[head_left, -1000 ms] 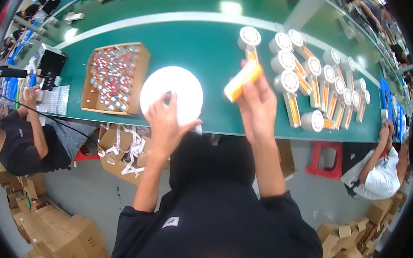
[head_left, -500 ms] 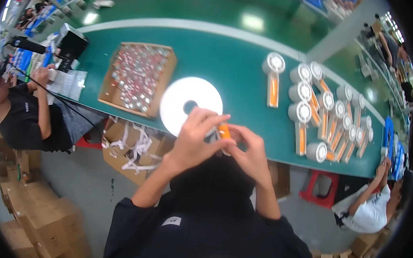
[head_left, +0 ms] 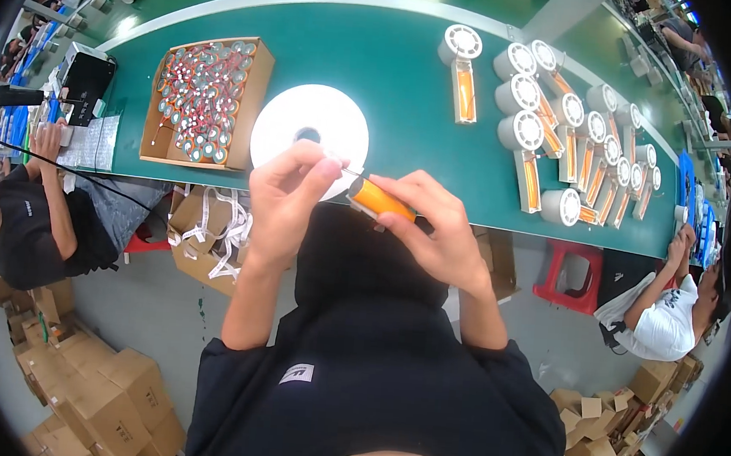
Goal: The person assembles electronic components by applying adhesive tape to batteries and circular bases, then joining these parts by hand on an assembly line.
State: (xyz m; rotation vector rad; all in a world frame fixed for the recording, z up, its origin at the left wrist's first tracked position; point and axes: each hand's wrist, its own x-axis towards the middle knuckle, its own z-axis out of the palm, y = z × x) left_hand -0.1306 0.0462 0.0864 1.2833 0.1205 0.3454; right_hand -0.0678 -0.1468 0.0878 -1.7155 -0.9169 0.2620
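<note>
My right hand (head_left: 437, 229) grips an orange cylindrical battery (head_left: 382, 199) between thumb and fingers, just off the table's near edge. Its darker end points toward my left hand (head_left: 287, 193). There thumb and forefinger are pinched on a small whitish piece, too small to name. A thin dark line, perhaps a wire, spans the gap between the pinch and the battery's end. Behind my left hand a large white disc-shaped roll (head_left: 310, 114) with a centre hole lies on the green table, partly covered by the fingers.
Left of the roll stands a cardboard box (head_left: 255, 106) of small round parts with red wires. Several white handheld fans (head_left: 527, 163), their handles showing orange inside, lie at the right. Below the table edge sits a carton (head_left: 187, 215) of white strips. Co-workers sit at both sides.
My hands have drawn apart, and more of the orange battery shows in my right hand. My left hand has moved left. The view has shifted, so the table sits higher.
</note>
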